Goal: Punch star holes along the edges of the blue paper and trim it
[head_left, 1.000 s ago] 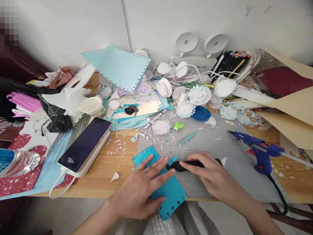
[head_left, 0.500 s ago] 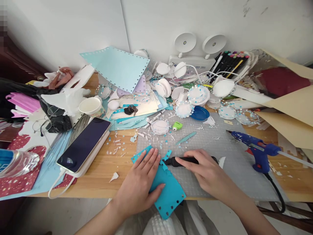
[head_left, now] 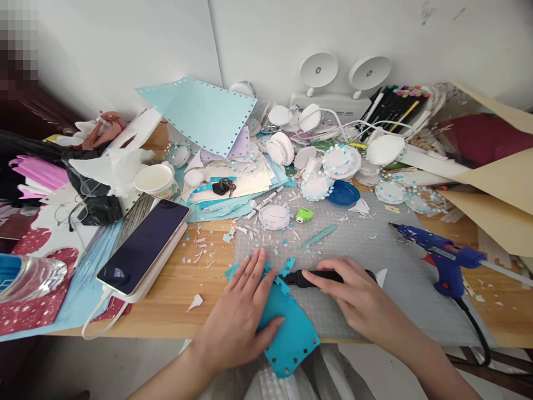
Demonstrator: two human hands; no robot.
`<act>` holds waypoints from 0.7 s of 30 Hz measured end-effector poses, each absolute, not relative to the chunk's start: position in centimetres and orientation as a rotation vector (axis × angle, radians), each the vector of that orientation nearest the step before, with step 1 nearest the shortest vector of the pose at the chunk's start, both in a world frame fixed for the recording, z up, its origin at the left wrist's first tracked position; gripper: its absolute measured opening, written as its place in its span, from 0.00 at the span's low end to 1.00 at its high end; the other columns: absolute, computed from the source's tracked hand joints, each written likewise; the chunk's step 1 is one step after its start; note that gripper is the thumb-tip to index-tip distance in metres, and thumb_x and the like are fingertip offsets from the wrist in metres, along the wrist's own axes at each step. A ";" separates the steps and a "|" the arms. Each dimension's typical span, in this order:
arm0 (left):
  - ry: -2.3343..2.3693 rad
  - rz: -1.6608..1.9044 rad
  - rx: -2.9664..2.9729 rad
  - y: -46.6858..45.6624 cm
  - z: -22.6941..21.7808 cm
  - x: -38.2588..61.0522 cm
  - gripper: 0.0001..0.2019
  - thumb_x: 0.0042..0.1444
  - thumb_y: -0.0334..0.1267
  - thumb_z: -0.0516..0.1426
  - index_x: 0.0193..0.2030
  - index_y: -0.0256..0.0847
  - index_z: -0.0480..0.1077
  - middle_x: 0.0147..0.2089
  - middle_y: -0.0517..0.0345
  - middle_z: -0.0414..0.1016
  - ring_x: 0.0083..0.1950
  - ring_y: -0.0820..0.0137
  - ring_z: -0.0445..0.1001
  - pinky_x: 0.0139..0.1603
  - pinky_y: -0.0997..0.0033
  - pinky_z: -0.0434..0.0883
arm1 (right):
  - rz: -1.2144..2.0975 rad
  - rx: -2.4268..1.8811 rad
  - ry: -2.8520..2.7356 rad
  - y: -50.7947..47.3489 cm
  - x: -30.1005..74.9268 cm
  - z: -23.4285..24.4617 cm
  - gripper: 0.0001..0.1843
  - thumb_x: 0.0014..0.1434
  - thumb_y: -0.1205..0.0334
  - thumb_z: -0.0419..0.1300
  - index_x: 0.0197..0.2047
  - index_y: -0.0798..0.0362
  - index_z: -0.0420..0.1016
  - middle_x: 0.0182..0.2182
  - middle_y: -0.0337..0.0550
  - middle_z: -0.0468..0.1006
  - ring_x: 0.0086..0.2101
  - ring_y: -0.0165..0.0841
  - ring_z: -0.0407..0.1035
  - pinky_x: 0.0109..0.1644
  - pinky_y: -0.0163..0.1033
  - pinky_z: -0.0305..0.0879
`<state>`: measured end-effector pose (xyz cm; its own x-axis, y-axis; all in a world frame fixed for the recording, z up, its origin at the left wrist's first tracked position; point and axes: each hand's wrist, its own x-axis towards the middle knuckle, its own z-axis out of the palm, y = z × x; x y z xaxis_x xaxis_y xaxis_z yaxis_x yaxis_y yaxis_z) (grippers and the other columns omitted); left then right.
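My left hand (head_left: 244, 314) lies flat with fingers stretched out, pressing a teal paper sheet (head_left: 291, 333) with small punched holes along its edge onto the front of the grey cutting mat (head_left: 375, 250). My right hand (head_left: 358, 297) is closed around a black-handled tool (head_left: 316, 276) that lies across the mat, its tip pointing left at the paper's upper right edge. A small teal offcut (head_left: 287, 265) sits just above that tip. The paper's near corner hangs over the table edge.
A blue glue gun (head_left: 441, 258) lies on the mat at right, cord trailing forward. A phone (head_left: 144, 247) on a white block sits left. Behind are a paper cup (head_left: 155, 180), keys (head_left: 222, 186), a blue lid (head_left: 342, 194), white discs, markers (head_left: 395, 108) and paper scraps.
My left hand has turned from pointing right to pointing up the sheet, fingers closer together. The teal sheet has shifted slightly. My right hand stays on the tool.
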<state>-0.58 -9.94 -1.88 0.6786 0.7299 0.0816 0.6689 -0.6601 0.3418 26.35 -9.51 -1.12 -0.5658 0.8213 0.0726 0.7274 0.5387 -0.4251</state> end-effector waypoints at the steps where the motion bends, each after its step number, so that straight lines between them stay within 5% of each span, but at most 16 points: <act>1: 1.134 0.307 2.603 -10.0 -1.9 -0.5 0.34 0.61 0.44 0.53 0.68 0.28 0.48 0.73 0.38 0.36 0.73 0.52 0.36 0.69 0.47 0.52 | 0.505 -1.291 -2.510 -9.3 26.1 -1.2 0.30 0.61 0.80 0.45 0.60 0.44 0.67 0.47 0.48 0.68 0.48 0.38 0.62 0.51 0.47 0.66; 5: 1.138 0.284 2.613 -9.9 -2.0 -0.4 0.38 0.60 0.47 0.52 0.69 0.24 0.43 0.72 0.37 0.38 0.73 0.54 0.36 0.69 0.49 0.52 | 0.466 -1.293 -2.498 -8.6 24.9 -1.3 0.30 0.60 0.81 0.46 0.60 0.45 0.67 0.47 0.49 0.69 0.47 0.38 0.62 0.51 0.48 0.66; 21: 1.284 0.326 2.542 -10.1 -1.8 -0.3 0.37 0.55 0.49 0.56 0.68 0.32 0.52 0.73 0.38 0.35 0.72 0.46 0.36 0.67 0.43 0.50 | 0.462 -1.280 -2.480 -7.0 24.7 -1.1 0.29 0.61 0.78 0.47 0.59 0.41 0.68 0.46 0.47 0.70 0.47 0.38 0.65 0.50 0.48 0.68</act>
<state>-0.34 -10.13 -1.80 0.5812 0.8102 0.0761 0.7485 -0.5689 0.3407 24.70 -6.96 -1.11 -0.5522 0.8242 0.1253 0.7237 0.5485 -0.4187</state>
